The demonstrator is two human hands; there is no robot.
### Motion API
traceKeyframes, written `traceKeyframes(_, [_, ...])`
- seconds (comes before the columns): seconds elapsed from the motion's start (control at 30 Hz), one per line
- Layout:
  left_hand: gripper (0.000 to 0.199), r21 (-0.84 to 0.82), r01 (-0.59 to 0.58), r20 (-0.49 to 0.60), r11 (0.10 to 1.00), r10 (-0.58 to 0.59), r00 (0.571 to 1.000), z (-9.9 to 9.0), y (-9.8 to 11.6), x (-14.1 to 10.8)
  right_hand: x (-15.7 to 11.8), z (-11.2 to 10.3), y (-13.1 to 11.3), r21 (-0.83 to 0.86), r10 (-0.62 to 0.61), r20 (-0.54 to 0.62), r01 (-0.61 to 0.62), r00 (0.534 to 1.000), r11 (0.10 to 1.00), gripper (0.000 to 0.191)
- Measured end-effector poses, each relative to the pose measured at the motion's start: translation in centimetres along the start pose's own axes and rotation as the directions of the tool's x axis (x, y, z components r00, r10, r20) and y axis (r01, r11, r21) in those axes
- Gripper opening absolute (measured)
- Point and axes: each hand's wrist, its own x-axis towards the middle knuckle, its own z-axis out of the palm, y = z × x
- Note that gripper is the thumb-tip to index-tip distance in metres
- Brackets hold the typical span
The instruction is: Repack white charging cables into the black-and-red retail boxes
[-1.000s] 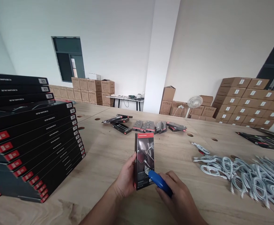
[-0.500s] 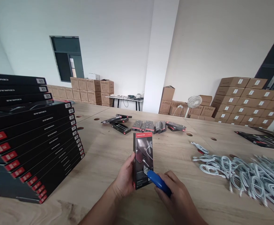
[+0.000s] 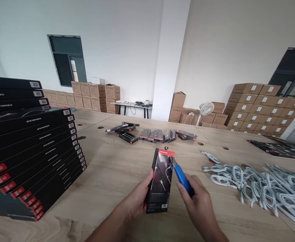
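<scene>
My left hand [image 3: 139, 196] grips a slim black retail box [image 3: 159, 183] by its left side and lower part. The box stands tilted, showing a red top band and pictures of a phone and a white cable. A small dark loop [image 3: 166, 148] shows just above its top edge. My right hand [image 3: 197, 198] is closed around a blue-handled cutter [image 3: 182, 178]. Its grey metal tip lies at the box's upper right edge; whether it touches the box I cannot tell. Several similar small boxes [image 3: 127, 137] lie farther back on the wooden table [image 3: 107, 174].
On the left rises a tall stack of black boxes [image 3: 48, 151] with red ends. Coiled pale cables [image 3: 258, 185] spread over the right side, near flat black packaging [image 3: 275, 148]. Beyond the table are cardboard cartons [image 3: 253, 107] and a white fan [image 3: 206, 108].
The box has moved right and slightly down. The cutter's tip has gone from the lower part of the box's front to its upper right edge. My view has shifted slightly.
</scene>
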Motion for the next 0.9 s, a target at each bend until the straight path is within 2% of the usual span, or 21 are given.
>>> traceKeyframes(0.07, [0.065, -0.022, -0.028, -0.030, 0.999, 0.027, 0.999, 0.1, 0.0, 0.2, 0.3, -0.6, 0.2, 0.009, -0.026, 0.039, 0.025, 0.999, 1.000, 0.021])
traceKeyframes(0.13, [0.065, -0.060, -0.076, -0.049, 0.995, 0.074, 0.996, -0.2, 0.3, 0.4, 0.4, -0.8, -0.1, 0.035, -0.051, 0.148, 0.046, 0.988, 0.998, 0.020])
traceKeyframes(0.23, [0.068, -0.111, -0.139, 0.006, 0.984, 0.140, 0.990, -0.9, 0.9, 0.6, 0.1, -0.5, -0.9, 0.053, -0.070, 0.305, 0.057, 0.950, 0.997, 0.022])
traceKeyframes(0.3, [0.069, -0.116, -0.153, 0.038, 0.981, 0.158, 0.987, -1.3, 1.2, 0.7, 0.0, -0.2, -1.4, 0.037, -0.070, 0.357, 0.061, 0.931, 0.997, 0.023])
traceKeyframes(0.7, [0.071, -0.120, -0.165, 0.004, 0.979, 0.167, 0.986, -0.8, 1.3, 0.2, -0.1, -0.1, -1.1, 0.021, -0.088, 0.400, 0.087, 0.912, 0.996, 0.024])
traceKeyframes(0.9, [0.072, -0.080, -0.165, 0.040, 0.983, 0.169, 0.985, -1.2, 0.9, 0.3, -0.3, 0.5, -1.2, 0.035, -0.083, 0.343, 0.076, 0.936, 0.997, 0.022])
